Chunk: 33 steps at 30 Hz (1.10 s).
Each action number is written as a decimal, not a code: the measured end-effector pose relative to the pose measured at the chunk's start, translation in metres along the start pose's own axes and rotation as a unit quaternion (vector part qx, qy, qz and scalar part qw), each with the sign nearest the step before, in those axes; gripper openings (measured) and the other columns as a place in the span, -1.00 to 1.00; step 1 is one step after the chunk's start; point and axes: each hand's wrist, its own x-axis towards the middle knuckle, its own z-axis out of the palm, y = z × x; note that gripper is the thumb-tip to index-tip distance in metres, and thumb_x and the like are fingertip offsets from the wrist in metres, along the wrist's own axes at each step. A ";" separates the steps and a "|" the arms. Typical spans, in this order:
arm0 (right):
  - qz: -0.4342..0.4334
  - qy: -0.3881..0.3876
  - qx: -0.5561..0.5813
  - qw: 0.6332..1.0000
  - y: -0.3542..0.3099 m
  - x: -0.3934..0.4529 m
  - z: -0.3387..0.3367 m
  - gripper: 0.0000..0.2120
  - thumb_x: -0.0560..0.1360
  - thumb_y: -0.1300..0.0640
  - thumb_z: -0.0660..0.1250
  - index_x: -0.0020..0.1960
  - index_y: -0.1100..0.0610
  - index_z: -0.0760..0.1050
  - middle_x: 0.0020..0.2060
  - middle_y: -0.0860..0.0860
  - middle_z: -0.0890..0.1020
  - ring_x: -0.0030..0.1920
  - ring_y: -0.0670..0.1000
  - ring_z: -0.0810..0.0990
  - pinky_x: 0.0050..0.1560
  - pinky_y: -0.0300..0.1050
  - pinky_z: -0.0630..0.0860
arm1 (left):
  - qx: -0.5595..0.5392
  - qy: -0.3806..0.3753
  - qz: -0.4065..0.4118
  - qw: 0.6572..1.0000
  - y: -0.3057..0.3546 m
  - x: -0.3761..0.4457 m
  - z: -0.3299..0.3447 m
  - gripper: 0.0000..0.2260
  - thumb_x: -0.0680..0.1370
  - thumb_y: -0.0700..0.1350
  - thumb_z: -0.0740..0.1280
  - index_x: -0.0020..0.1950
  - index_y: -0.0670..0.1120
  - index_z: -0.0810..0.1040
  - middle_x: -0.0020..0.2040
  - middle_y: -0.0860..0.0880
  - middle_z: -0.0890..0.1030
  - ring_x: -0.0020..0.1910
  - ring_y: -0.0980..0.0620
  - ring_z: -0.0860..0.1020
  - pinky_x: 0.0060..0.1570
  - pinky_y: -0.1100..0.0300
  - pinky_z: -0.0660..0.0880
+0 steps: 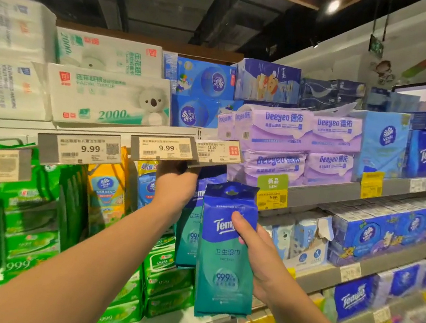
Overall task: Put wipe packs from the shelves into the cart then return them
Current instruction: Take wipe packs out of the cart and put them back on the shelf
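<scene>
In my right hand I hold a flat blue-and-teal plastic pack of Tempo wipes, upright, thumb across its front and the fingers curled behind it, out in front of the shelves. My left hand reaches up beneath the grey price-tag rail, where a second blue-and-teal wipe pack hangs; the fingers are hidden behind the hand, so I cannot tell whether they grip it.

Risks, as I judge them: the held pack is slick and pinched near its top half, so it could swing or slip as I move it. If the hanging pack sits on a hook, a careless pull could tear its hole or drag a neighbour off.

The cart is not in view. The shelf above carries lilac Deeyeo tissue bundles; green wipe packs are stacked lower left.
</scene>
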 end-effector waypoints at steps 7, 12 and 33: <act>0.009 0.017 0.009 1.000 0.007 0.004 0.001 -0.31 0.33 -0.15 0.51 0.35 0.16 0.47 0.13 0.20 0.71 0.12 0.24 0.71 0.22 0.28 0.58 | 0.078 0.000 0.063 0.995 -0.003 0.002 0.002 -0.87 0.58 -0.04 0.39 -0.12 -0.06 0.56 -0.17 0.00 0.69 -0.10 -0.05 0.67 -0.12 0.04 0.60; 0.016 -0.001 -0.023 1.000 0.011 -0.002 0.004 -0.42 0.39 -0.11 0.45 0.29 0.18 0.49 0.09 0.19 0.73 0.09 0.23 0.72 0.25 0.30 0.56 | 0.112 0.014 0.100 0.989 -0.009 0.007 0.001 -0.82 0.56 0.08 0.42 -0.04 -0.02 0.63 -0.04 -0.04 0.72 -0.08 -0.07 0.67 -0.12 0.09 0.56; 0.020 0.016 -0.113 0.993 0.014 -0.030 -0.013 -0.53 0.50 -0.13 0.42 0.23 0.19 0.52 0.05 0.14 0.74 0.07 0.19 0.73 0.13 0.12 0.64 | 0.363 0.120 0.143 0.913 -0.029 0.067 0.011 -0.43 0.64 0.10 0.25 0.54 -0.20 0.27 0.51 -0.25 0.32 0.50 -0.21 0.28 0.48 0.02 0.18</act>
